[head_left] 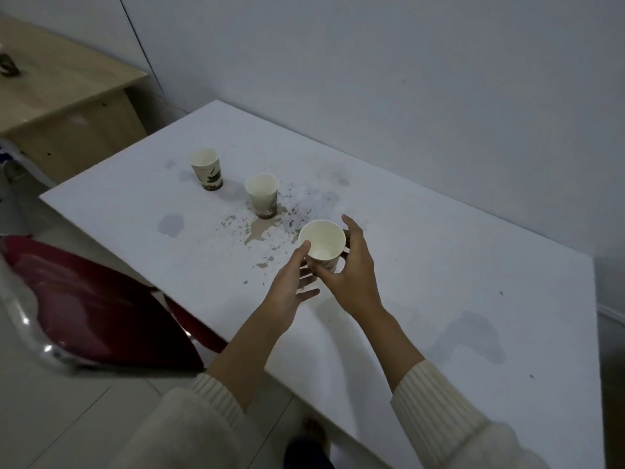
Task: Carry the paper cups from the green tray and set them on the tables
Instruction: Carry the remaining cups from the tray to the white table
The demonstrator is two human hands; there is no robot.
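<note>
Paper cup [322,243] held low over the stained desk [439,299]
My right hand [354,270] curls round its wall; left hand [291,282] lies loose, thumb touching; light, thin, easily crushed, I judge; I'd grip gently mid-wall, not the rim.

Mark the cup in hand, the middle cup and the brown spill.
cup in hand [322,241]: head view, inner wall below the rim.
middle cup [262,202]: head view, outer side wall.
brown spill [258,230]: head view, middle of the puddle.
</note>
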